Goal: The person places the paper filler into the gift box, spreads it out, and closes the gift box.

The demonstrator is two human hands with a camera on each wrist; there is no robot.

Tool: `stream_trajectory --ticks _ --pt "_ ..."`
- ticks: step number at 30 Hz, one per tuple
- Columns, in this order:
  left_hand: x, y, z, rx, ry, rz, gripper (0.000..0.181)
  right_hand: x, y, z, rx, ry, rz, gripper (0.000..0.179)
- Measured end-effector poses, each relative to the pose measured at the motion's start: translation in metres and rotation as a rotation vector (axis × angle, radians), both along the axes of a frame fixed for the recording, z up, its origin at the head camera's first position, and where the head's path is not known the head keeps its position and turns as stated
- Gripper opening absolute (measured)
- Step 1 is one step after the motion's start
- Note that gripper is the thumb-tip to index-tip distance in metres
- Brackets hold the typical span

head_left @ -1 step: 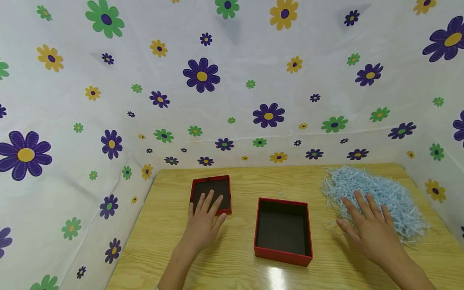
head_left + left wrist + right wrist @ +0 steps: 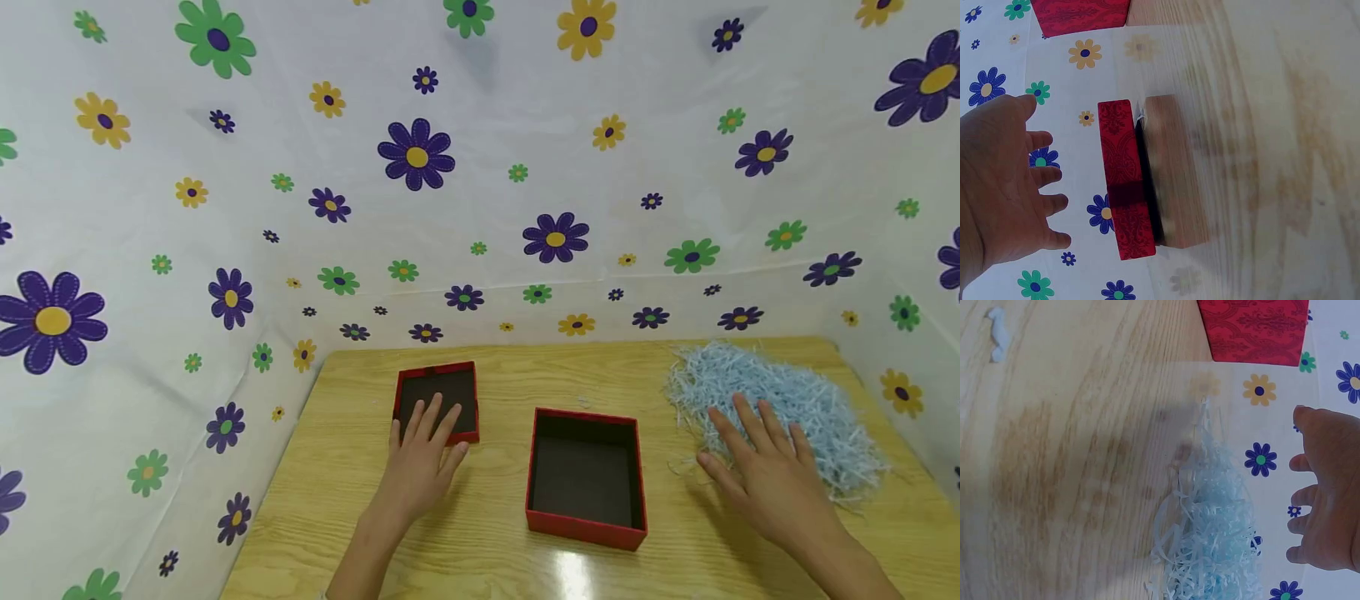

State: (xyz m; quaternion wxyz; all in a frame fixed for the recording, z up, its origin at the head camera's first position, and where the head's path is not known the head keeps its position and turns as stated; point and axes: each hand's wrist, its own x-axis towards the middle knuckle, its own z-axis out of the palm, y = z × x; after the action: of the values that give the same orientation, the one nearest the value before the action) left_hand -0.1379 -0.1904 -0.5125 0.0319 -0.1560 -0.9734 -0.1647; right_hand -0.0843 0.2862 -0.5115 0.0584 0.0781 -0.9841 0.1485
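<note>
My left hand [image 2: 415, 471] has its fingers straight and spread over the near edge of a shallow red box lid [image 2: 437, 367] with a black inside. In the left wrist view a gap shows between that hand [image 2: 1007, 184] and the lid's patterned side [image 2: 1124, 181]. To the right of it stands a deeper red box [image 2: 585, 533], open at the top and black within. My right hand [image 2: 772, 479] is stretched out, holding nothing, by the near left part of a pile of pale blue shredded paper [image 2: 813, 400]. The right wrist view shows the pile [image 2: 1216, 531] apart from the hand's fingers.
All of this lies on a light wooden table [image 2: 495, 558] with a glossy top. White cloth [image 2: 465, 225] printed with flowers rises behind it and on both sides. A small paper scrap [image 2: 583, 402] lies behind the deeper box.
</note>
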Motion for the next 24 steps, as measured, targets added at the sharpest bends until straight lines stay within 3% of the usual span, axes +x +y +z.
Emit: stream_trajectory --ticks 5,10,16,24 --pt "0.002 0.000 -0.001 0.004 -0.013 0.008 0.061 0.000 0.000 -0.001 0.004 0.007 -0.003 0.073" --pt "0.007 0.003 -0.007 0.075 -0.043 0.007 0.061 0.001 0.003 -0.003 -0.015 0.014 -0.005 0.072" --pt "0.014 0.017 -0.012 0.354 -0.071 -0.080 0.059 -0.001 0.014 -0.006 -0.028 0.063 -0.027 0.070" --pt "0.016 0.043 -0.018 0.768 -0.187 -0.132 0.057 -0.001 0.045 -0.011 -0.055 0.127 -0.107 0.070"
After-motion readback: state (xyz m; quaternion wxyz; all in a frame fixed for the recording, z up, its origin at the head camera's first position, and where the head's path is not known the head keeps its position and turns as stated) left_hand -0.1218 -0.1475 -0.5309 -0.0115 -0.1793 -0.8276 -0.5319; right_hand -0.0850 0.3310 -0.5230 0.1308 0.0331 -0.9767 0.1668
